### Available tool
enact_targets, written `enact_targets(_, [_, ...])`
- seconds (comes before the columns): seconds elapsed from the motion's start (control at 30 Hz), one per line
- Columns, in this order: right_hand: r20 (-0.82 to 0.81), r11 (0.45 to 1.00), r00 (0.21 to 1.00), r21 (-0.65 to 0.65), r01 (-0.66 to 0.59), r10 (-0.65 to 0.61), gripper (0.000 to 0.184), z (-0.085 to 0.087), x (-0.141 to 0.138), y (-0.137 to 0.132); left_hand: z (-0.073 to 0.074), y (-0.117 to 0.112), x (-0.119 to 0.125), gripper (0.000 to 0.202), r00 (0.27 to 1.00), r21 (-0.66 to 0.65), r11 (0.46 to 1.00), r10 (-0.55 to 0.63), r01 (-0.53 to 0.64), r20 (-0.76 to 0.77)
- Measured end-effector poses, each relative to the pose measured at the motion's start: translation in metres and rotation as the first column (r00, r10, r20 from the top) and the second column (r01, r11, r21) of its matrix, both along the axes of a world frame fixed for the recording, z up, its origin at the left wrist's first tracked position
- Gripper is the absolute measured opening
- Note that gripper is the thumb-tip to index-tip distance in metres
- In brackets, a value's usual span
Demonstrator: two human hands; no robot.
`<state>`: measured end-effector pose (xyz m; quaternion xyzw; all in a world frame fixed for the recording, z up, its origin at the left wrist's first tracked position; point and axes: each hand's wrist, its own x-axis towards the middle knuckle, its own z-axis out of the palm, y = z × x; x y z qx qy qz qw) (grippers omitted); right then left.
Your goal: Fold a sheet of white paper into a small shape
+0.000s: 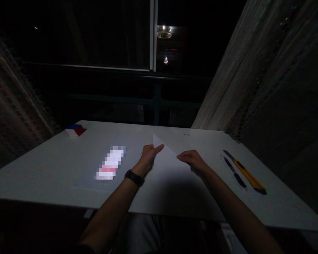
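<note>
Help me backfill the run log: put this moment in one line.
left hand: holding white paper; right hand: pinching its edge; right side: yellow cutter; far left: colored block

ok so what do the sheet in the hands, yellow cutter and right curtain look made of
Sheet: likely paper, matte white, going by its thin, crisp edge.
Yellow cutter: body probably hard plastic, by its even, solid colour; the grey blade may be metal, but dim light leaves that open.
Right curtain: seemingly woven fabric, matte, hanging in streaked folds.

Paper (164, 157), seemingly folded, in left grip (148, 155) and right grip (193, 159).
</note>
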<state>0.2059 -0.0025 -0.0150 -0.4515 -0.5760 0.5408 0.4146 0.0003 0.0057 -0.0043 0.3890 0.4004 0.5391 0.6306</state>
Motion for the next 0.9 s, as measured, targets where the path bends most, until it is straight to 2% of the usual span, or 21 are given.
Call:
enact_targets(0.1, [-0.007,1.000,1.000,0.020,-0.014,0.014,0.024,0.002,0.004,0.002,0.004,0.002,-0.004,0.035,0.994,-0.005,0.994,0.109,-0.109,0.024])
enact_targets(0.2, [-0.006,0.998,0.998,-0.019,-0.062,0.061,0.025,0.006,0.007,0.002,0.005,0.006,-0.009,0.037,0.987,-0.002,0.988,0.157,-0.157,0.027])
enact_targets(0.47, [-0.103,0.993,0.990,-0.060,-0.103,0.097,0.026,0.009,0.011,0.001,0.002,0.009,-0.014,0.037,0.980,0.026,0.980,0.199,-0.199,-0.002])
enact_targets(0.73, [-0.148,0.996,0.989,-0.092,-0.022,0.008,0.046,0.012,0.006,0.001,0.001,0.009,-0.013,0.039,0.987,0.052,0.985,0.163,-0.163,0.010])
enact_targets(0.8, [-0.136,0.997,0.991,-0.070,-0.026,0.016,0.049,0.010,0.000,-0.001,0.000,0.009,-0.013,0.040,0.988,0.061,0.986,0.153,-0.153,0.010])
enact_targets(0.9, [-0.049,0.999,0.998,0.032,-0.043,0.044,0.047,0.005,-0.008,-0.004,-0.001,0.009,-0.012,0.039,0.989,0.067,0.986,0.151,-0.151,0.008])
